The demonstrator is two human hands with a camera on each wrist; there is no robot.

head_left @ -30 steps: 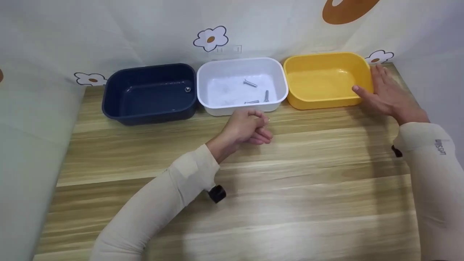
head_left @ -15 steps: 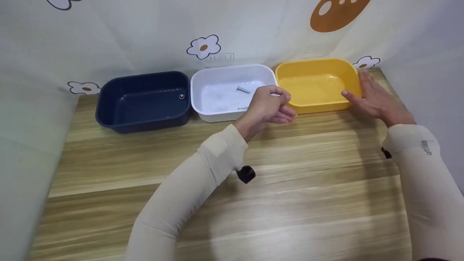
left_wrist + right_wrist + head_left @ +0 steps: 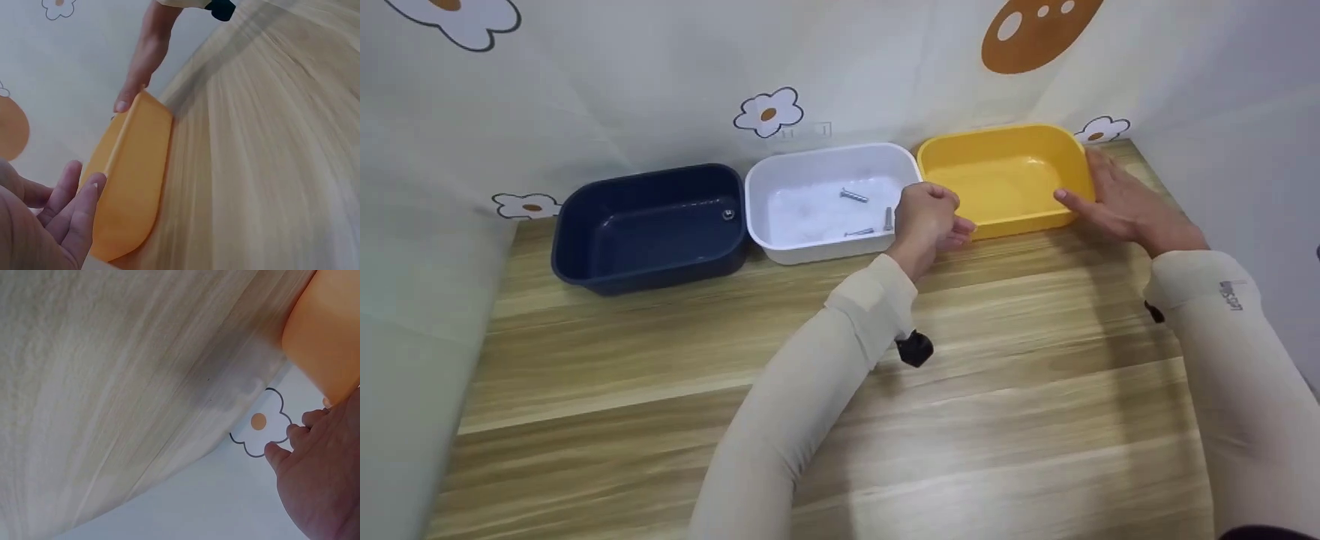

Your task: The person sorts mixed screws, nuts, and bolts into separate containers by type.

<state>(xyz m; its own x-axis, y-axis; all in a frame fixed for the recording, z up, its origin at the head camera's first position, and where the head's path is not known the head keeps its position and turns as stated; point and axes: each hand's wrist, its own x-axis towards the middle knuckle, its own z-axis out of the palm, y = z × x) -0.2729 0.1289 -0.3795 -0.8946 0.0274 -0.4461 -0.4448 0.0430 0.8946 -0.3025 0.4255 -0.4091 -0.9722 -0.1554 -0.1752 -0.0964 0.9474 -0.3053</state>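
Observation:
A yellow plastic bin (image 3: 1005, 219) stands at the right end of a row of bins against the wall. My right hand (image 3: 1132, 201) lies flat along its right side, fingers straight, with the thumb over the front right rim. My left hand (image 3: 926, 221) is at the bin's front left corner, in front of the white bin's (image 3: 825, 253) right end. In the left wrist view, the extended fingers (image 3: 84, 216) of that hand overlap the yellow bin's rim, and no held thing shows. Several screws (image 3: 853, 196) lie in the white bin.
At the left of the row is a dark blue bin (image 3: 652, 277) with a small metal nut (image 3: 728, 214) inside. The wood-grain table (image 3: 660, 375) extends in front of the bins. A flower-printed cloth (image 3: 660, 90) hangs behind them.
My left hand has moved right, from in front of the white bin to the yellow bin's left corner. The right hand stays at the yellow bin's side. The head view has shifted slightly.

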